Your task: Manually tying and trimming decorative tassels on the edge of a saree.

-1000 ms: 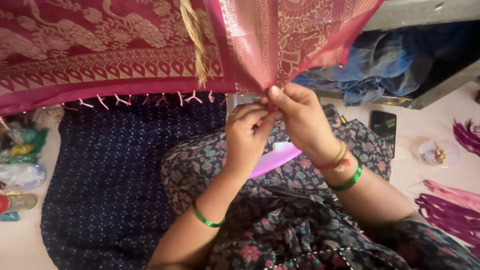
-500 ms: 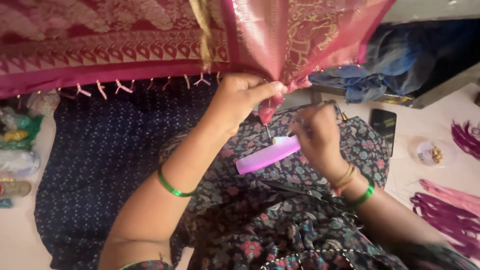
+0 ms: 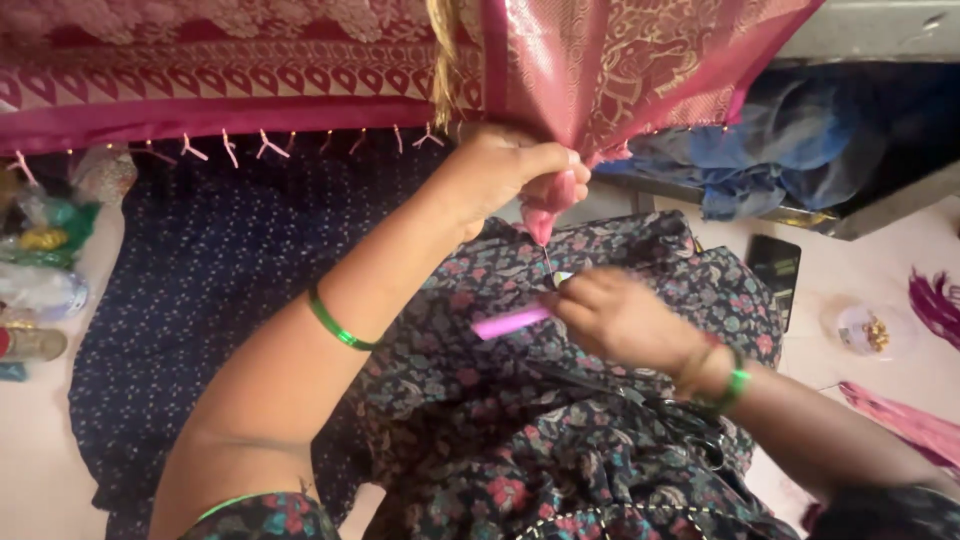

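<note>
Our left hand (image 3: pixel 500 170) now pinches the pink cloth's (image 3: pixel 600 70) bunched corner alone. Our right hand (image 3: pixel 610 315) has dropped below it, gripping the pink-handled tool (image 3: pixel 510 322), its tip drawing thread downward.

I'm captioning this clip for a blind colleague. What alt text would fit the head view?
A person's left hand pinches the gathered edge of a pink and gold woven cloth, while the right hand holds a pink-handled tool just below it. Their lap is covered in dark floral fabric, and a phone lies on the floor at the right.
</note>
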